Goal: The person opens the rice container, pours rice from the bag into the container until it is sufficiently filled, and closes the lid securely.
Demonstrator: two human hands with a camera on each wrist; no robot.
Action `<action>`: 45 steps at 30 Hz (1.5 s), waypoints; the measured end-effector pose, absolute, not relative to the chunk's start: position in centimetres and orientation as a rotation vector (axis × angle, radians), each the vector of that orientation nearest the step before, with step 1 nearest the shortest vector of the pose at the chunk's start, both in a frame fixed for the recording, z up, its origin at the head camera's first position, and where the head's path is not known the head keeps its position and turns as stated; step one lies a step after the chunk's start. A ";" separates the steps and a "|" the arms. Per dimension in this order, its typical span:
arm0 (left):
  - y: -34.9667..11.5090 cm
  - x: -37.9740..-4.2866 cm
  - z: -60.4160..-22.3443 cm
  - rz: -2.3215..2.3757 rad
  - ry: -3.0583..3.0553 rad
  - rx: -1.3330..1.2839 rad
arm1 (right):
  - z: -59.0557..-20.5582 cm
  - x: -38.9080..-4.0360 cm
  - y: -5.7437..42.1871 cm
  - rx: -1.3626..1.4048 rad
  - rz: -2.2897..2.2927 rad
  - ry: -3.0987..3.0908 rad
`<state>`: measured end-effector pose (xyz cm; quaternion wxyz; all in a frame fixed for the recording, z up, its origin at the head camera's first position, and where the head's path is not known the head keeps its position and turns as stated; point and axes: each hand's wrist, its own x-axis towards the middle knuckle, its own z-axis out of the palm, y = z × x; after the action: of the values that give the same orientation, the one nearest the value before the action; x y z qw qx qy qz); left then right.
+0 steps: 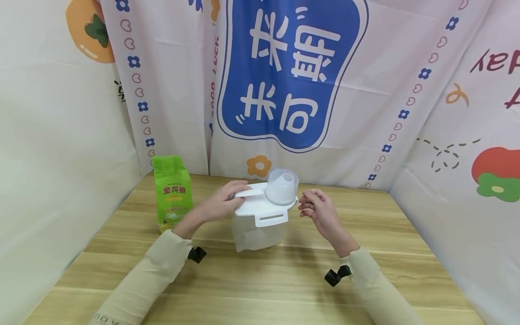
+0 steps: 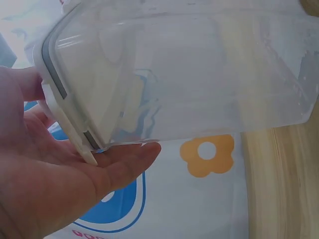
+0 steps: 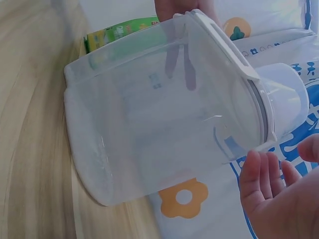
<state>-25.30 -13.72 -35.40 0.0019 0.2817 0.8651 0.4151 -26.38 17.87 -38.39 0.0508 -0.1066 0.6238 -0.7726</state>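
In the head view, the clear box point(image 1: 260, 237) stands on the table point(image 1: 252, 284), a green bag point(image 1: 174, 194) to its left. The left hand point(image 1: 221, 203) grips its lid point(image 1: 253, 206); the right hand point(image 1: 322, 213) is at the box's right, fingers loosely bent. Left wrist: thumb and fingers clasp the box's edge around a clip point(image 2: 69, 124). Right wrist: fingers near the lid hold nothing; even pressure would likely stop the box tipping.

Right fingers point(image 3: 252, 181) lie beside a clear container point(image 3: 149, 129).
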 end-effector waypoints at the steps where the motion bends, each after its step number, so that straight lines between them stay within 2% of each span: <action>1: -13.8 -25.5 -35.4 1.307 2.719 0.876 | -38.3 -26.4 17.8 -0.322 -2.357 1.896; 19: -14.4 -27.6 -35.5 1.454 2.713 0.746 | -38.3 -26.3 16.9 -0.387 -2.257 1.939; 33: -14.7 -28.1 -35.7 1.512 2.699 0.765 | -39.2 -26.0 16.2 -0.456 -2.162 1.860; 45: -14.5 -28.4 -36.1 1.487 2.736 0.807 | -40.4 -27.5 16.8 -0.542 -2.188 1.593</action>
<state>-28.41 -14.53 -36.11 -0.0376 0.2506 0.8499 0.4621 -27.48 16.81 -40.41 0.1894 -0.1928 0.5667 -0.7784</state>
